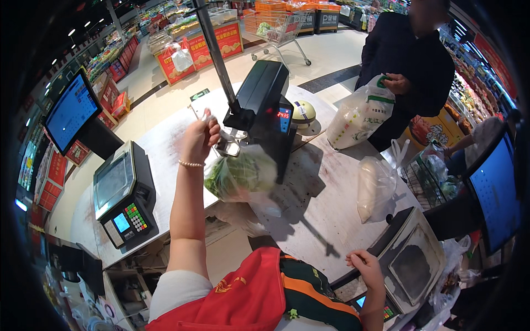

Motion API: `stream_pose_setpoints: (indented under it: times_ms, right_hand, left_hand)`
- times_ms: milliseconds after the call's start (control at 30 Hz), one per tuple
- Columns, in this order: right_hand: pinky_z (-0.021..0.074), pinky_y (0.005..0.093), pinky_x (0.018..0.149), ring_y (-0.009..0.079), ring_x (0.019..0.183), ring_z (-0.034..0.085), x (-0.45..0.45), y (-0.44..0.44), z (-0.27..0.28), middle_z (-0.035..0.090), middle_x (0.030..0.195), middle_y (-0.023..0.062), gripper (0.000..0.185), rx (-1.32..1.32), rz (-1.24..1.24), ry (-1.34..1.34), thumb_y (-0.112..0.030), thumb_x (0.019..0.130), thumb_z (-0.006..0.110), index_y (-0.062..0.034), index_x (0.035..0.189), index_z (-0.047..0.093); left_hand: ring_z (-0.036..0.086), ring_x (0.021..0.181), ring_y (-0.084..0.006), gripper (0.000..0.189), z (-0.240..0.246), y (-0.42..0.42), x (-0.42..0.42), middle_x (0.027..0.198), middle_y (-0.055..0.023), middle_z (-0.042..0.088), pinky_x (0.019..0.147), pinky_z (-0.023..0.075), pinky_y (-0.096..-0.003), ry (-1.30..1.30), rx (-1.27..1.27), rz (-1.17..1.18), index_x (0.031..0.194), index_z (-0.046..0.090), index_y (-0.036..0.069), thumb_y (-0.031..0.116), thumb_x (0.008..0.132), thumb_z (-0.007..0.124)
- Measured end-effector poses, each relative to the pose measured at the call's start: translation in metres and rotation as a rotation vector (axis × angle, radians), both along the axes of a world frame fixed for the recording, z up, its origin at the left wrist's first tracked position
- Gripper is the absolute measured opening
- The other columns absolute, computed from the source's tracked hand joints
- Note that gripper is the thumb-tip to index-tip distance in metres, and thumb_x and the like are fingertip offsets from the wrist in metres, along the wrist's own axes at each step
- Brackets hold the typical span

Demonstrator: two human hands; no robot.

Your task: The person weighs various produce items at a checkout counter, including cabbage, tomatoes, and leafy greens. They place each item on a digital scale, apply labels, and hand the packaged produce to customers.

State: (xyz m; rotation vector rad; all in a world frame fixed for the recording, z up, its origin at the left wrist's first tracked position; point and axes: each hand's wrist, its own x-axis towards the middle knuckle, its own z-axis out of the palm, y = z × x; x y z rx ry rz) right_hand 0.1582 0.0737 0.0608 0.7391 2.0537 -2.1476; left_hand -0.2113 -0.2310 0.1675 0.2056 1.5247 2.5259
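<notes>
A clear plastic bag of leafy green vegetables (pixel 240 169) hangs low beside a black scale unit (pixel 265 99) with a lit red readout. Above and left of the bag, my left hand (pixel 203 134) is raised with its fingers closed, a beaded bracelet at the wrist; whether they pinch a bit of plastic I cannot tell. A shiny metal part (pixel 227 147) lies between that hand and the bag. My right hand (pixel 362 265), fingers curled, is at the table edge by the right-hand weighing scale (pixel 414 260). Nothing shows in it. Farther up the table lies a long pale item in a clear bag (pixel 368 186).
A person in dark clothes (pixel 405 62) holds a printed white bag (pixel 360 118) at the table's far side. A round yellowish item (pixel 303 112) sits behind the black unit. Another weighing scale (pixel 120 194) stands left, a blue-lit monitor (pixel 495 186) right. A shopping cart (pixel 275 29) stands beyond.
</notes>
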Motion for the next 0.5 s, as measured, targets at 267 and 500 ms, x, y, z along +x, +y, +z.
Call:
stream_pose_setpoints:
  times_ms: [267, 500]
  right_hand:
    - [0.0441, 0.0221, 0.069, 0.0095, 0.074, 0.056, 0.006, 0.014, -0.005, 0.063, 0.085, 0.0065, 0.019, 0.031, -0.083, -0.001, -0.015, 0.090, 0.054, 0.0018, 0.096, 0.061]
    - [0.0465, 0.0245, 0.073, 0.0104, 0.080, 0.058, -0.014, -0.002, 0.007, 0.063, 0.087, 0.0071, 0.018, -0.028, 0.043, 0.032, -0.014, 0.090, 0.056, 0.0016, 0.098, 0.061]
  left_hand:
    - [0.030, 0.051, -0.0048, 0.016, -0.030, -0.005, -0.008, 0.067, 0.0017, 0.035, 0.037, 0.0252, -0.0152, -0.039, 0.320, -0.012, 0.084, 0.043, 0.007, 0.018, 0.096, 0.042]
    - [0.029, 0.045, -0.0066, 0.044, 0.011, 0.039, 0.024, 0.053, 0.0027, 0.035, 0.040, 0.0207, -0.0217, 0.119, -0.462, -0.136, 0.060, 0.041, 0.011, 0.036, 0.095, 0.047]
